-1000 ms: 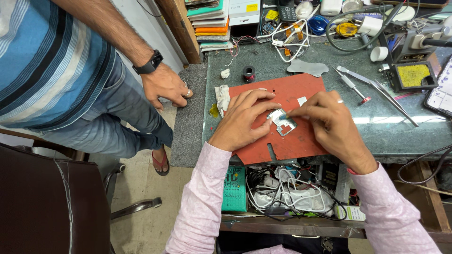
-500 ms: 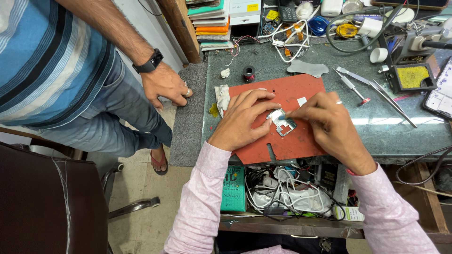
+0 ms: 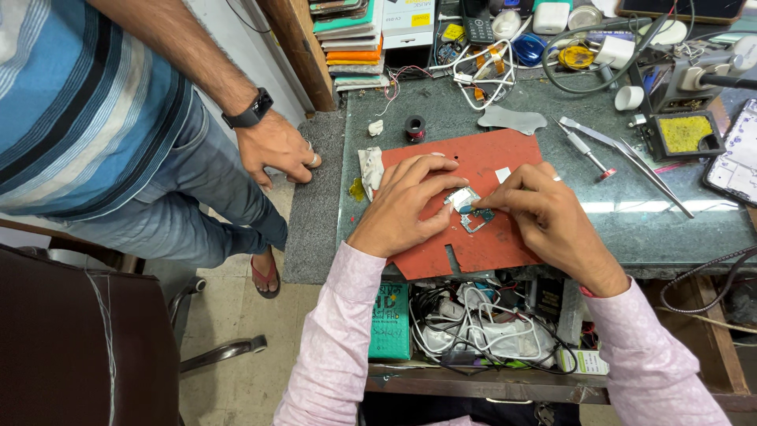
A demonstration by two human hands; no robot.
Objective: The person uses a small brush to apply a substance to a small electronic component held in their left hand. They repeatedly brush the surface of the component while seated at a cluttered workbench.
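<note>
A small circuit board (image 3: 471, 211) with a shiny metal shield lies on a red work mat (image 3: 489, 244) on the green bench top. My left hand (image 3: 406, 203) pins the board down with its fingertips from the left. My right hand (image 3: 544, 217) comes in from the right and pinches a small thin tool or part against the board's edge; what it holds is too small to make out. Both my sleeves are pale pink.
Tweezers (image 3: 631, 158), a screwdriver (image 3: 587, 151), a grey metal plate (image 3: 512, 120), a small black spool (image 3: 415, 128) and a soldering stand with sponge (image 3: 683, 132) lie behind the mat. Another person in a striped shirt rests a hand (image 3: 277, 150) on the bench's left edge. A dark chair (image 3: 87, 347) stands at the left.
My right hand's fingers have shifted slightly on the board. The other person's hand stays on the bench edge.
</note>
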